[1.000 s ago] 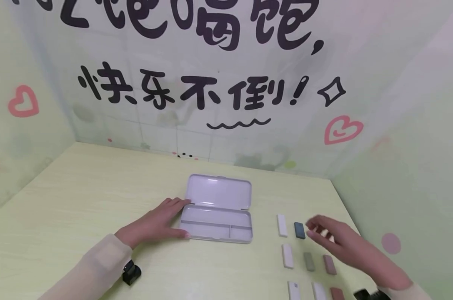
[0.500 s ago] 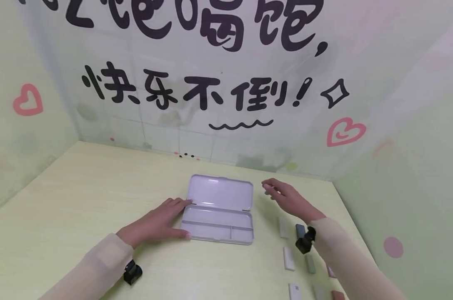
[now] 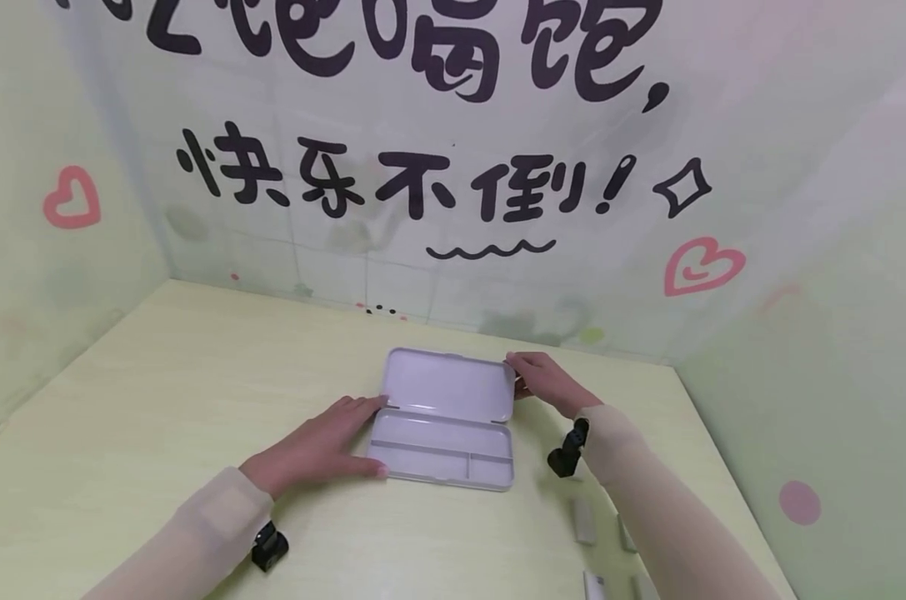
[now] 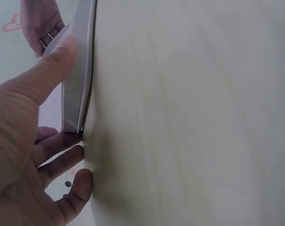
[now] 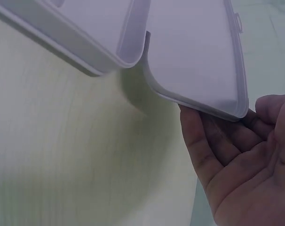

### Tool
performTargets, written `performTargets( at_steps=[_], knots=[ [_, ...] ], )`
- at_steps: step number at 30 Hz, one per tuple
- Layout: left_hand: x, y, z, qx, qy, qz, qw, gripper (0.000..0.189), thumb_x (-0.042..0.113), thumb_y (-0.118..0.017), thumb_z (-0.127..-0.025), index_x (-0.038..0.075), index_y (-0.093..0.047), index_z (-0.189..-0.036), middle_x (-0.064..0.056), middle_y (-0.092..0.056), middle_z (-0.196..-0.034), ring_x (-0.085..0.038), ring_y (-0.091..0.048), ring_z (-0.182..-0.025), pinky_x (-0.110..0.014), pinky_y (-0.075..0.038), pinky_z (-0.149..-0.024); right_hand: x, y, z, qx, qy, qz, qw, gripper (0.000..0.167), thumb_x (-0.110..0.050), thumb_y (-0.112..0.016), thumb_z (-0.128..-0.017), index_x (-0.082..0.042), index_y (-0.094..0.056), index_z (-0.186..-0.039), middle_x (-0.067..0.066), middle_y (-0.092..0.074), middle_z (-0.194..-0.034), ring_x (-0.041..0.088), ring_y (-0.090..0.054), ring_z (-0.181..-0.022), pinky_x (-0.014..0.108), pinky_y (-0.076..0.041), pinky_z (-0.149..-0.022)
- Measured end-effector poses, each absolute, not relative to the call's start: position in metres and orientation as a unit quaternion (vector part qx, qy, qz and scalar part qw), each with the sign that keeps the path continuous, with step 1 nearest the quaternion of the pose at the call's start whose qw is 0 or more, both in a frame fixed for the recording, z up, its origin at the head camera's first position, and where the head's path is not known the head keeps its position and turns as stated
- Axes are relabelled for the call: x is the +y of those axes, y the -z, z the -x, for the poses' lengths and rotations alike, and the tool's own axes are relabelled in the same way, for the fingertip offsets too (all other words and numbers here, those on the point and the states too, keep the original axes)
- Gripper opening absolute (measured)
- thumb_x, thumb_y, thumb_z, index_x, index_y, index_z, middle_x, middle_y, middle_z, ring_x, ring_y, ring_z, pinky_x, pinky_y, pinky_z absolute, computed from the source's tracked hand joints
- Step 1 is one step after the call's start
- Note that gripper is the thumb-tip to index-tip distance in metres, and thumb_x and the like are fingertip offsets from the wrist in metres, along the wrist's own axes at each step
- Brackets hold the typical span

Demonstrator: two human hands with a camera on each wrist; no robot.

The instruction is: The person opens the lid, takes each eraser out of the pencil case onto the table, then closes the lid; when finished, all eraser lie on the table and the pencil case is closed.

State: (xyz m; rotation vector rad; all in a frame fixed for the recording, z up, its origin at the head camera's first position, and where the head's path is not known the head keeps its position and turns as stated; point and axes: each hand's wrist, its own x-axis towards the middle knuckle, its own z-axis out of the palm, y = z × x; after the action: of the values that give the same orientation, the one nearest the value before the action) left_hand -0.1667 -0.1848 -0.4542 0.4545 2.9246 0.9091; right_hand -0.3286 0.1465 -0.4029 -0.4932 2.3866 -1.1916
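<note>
A pale purple plastic pencil case [image 3: 422, 462] lies on the table with its lid [image 3: 448, 386] folded back, and the base shows bare compartments. My left hand [image 3: 317, 446] holds the base's left end, thumb by the front corner and fingers near the hinge. In the left wrist view, the thumb lies against the case's wall [image 4: 75, 103]. At the lid's right edge is my right hand [image 3: 546, 383]. The right wrist view shows its fingers [image 5: 196, 136] tucked beneath the lid's corner and its thumb beside the rim. Part of those fingers is hidden by the lid.
Small flat blocks lie right of the case, several partly covered by the right sleeve [image 3: 648, 492]. A whitish one [image 3: 584, 521] and a white one [image 3: 593, 586] show beside it. A printed wall sheet [image 3: 332, 275] stands behind the table [image 3: 235, 367].
My right hand has moved from beside the blue block, up and left, to the lid's right edge and has taken hold there. My left hand stays on the case.
</note>
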Motion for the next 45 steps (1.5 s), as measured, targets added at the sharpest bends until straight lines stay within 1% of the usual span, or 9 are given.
performTargets(
  at_steps=[6,13,20,25,30,32,35,38,45],
  knots=[
    [-0.183,0.453,0.166,0.948,-0.300,-0.108,0.020,0.099,0.056,-0.091,-0.073,0.008,-0.051,-0.149,-0.013,-0.066,-0.134,-0.026,-0.064,-0.116,-0.054,-0.057,-0.101,0.150,0.400,0.326,0.863,0.425,0.179,0.207,0.038,-0.025,-0.043,-0.114,0.005,-0.065,-0.123,0.019,-0.067,-0.119,0.021,-0.071,-0.094,0.041,-0.063,-0.091],
    [-0.183,0.456,0.168,0.942,-0.308,-0.132,0.015,0.094,0.050,-0.091,-0.076,0.005,-0.053,-0.150,-0.006,-0.065,-0.135,-0.018,-0.057,-0.114,-0.047,-0.054,-0.104,0.159,0.395,0.321,0.854,0.421,0.223,0.210,0.035,-0.026,-0.046,-0.113,0.002,-0.065,-0.117,0.020,-0.069,-0.116,0.022,-0.073,-0.097,0.045,-0.063,-0.093],
    [-0.182,0.456,0.167,0.946,-0.288,-0.149,-0.004,0.090,0.048,-0.090,-0.079,0.002,-0.054,-0.147,-0.013,-0.062,-0.137,-0.026,-0.055,-0.123,-0.052,-0.053,-0.107,0.174,0.389,0.312,0.829,0.429,0.277,0.227,0.036,-0.031,-0.051,-0.112,-0.004,-0.066,-0.130,0.018,-0.069,-0.127,0.023,-0.071,-0.111,0.043,-0.062,-0.099],
    [-0.180,0.456,0.167,0.950,-0.267,-0.158,-0.024,0.089,0.052,-0.088,-0.079,0.000,-0.057,-0.144,-0.013,-0.063,-0.135,-0.027,-0.054,-0.121,-0.053,-0.055,-0.104,0.183,0.380,0.302,0.819,0.403,0.325,0.247,0.033,-0.027,-0.057,-0.109,-0.009,-0.068,-0.134,0.014,-0.069,-0.134,0.017,-0.069,-0.117,0.038,-0.060,-0.103],
    [-0.181,0.458,0.167,0.943,-0.290,-0.161,-0.021,0.088,0.050,-0.089,-0.079,-0.001,-0.057,-0.142,-0.012,-0.063,-0.134,-0.028,-0.055,-0.122,-0.054,-0.053,-0.107,0.183,0.373,0.290,0.813,0.356,0.369,0.275,0.029,-0.025,-0.064,-0.106,-0.016,-0.071,-0.132,0.009,-0.073,-0.129,0.017,-0.068,-0.117,0.028,-0.056,-0.103],
    [-0.182,0.460,0.167,0.939,-0.301,-0.162,-0.020,0.087,0.050,-0.089,-0.078,-0.001,-0.057,-0.141,-0.011,-0.063,-0.132,-0.028,-0.055,-0.123,-0.054,-0.053,-0.108,0.180,0.371,0.284,0.807,0.343,0.381,0.294,0.028,-0.025,-0.067,-0.104,-0.017,-0.070,-0.130,0.008,-0.072,-0.129,0.020,-0.066,-0.122,0.031,-0.054,-0.108],
    [-0.184,0.461,0.168,0.938,-0.307,-0.160,-0.017,0.085,0.049,-0.090,-0.077,-0.001,-0.057,-0.138,-0.009,-0.062,-0.128,-0.026,-0.053,-0.120,-0.050,-0.052,-0.105,0.173,0.371,0.276,0.801,0.323,0.394,0.316,0.027,-0.024,-0.069,-0.102,-0.019,-0.068,-0.128,0.004,-0.069,-0.131,0.024,-0.060,-0.131,0.044,-0.048,-0.119],
    [-0.185,0.460,0.169,0.936,-0.312,-0.159,-0.008,0.085,0.050,-0.090,-0.077,-0.001,-0.057,-0.138,-0.009,-0.061,-0.128,-0.025,-0.053,-0.120,-0.049,-0.052,-0.104,0.167,0.371,0.267,0.813,0.284,0.400,0.313,0.027,-0.026,-0.072,-0.100,-0.026,-0.064,-0.126,-0.003,-0.064,-0.132,0.022,-0.055,-0.131,0.056,-0.042,-0.121],
    [-0.188,0.456,0.168,0.929,-0.333,-0.158,0.038,0.107,0.058,-0.087,-0.079,0.000,-0.041,-0.156,-0.017,-0.053,-0.150,-0.036,-0.048,-0.140,-0.059,-0.045,-0.116,0.160,0.377,0.248,0.851,0.201,0.400,0.274,0.035,-0.026,-0.079,-0.094,-0.038,-0.059,-0.120,-0.007,-0.057,-0.133,0.020,-0.050,-0.118,0.042,-0.045,-0.100]
  ],
)
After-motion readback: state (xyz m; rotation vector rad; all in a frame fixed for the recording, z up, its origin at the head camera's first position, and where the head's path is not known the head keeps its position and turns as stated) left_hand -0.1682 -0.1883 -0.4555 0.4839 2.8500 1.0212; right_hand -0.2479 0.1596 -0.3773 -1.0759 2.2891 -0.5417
